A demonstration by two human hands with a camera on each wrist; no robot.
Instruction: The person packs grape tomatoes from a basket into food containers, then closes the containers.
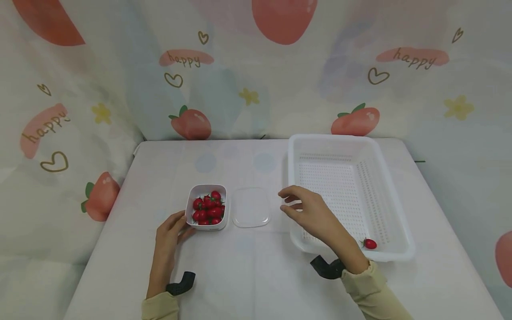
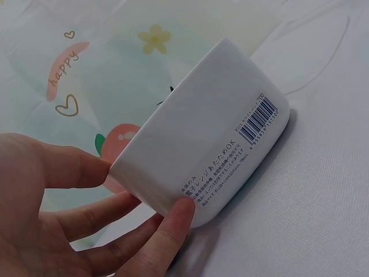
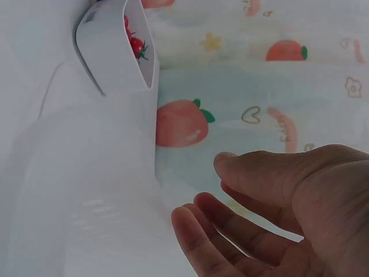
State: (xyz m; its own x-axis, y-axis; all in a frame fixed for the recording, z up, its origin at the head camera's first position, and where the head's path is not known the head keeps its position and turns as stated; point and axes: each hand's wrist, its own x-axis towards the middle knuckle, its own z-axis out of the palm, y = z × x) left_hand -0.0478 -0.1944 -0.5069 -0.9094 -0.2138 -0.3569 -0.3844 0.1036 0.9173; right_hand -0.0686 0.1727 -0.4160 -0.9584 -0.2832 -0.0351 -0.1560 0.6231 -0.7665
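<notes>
A small white plastic container (image 1: 207,227) holds several red cherry tomatoes (image 1: 208,208) with green stems. At its left corner, my left hand (image 1: 172,233) holds it, the thumb against the labelled side and a finger at the rim in the left wrist view. My right hand (image 1: 312,213) hovers over the left edge of a large white basket (image 1: 394,186), fingers loosely bent and holding nothing. In the basket's near right part lies a single cherry tomato (image 1: 370,244), close to my right wrist in the head view.
A clear flat lid (image 1: 251,208) lies on the white tabletop (image 1: 224,271) between the container and the basket. Behind the table hangs a patterned cloth (image 1: 240,66) with fruit prints. Each wrist wears a black band.
</notes>
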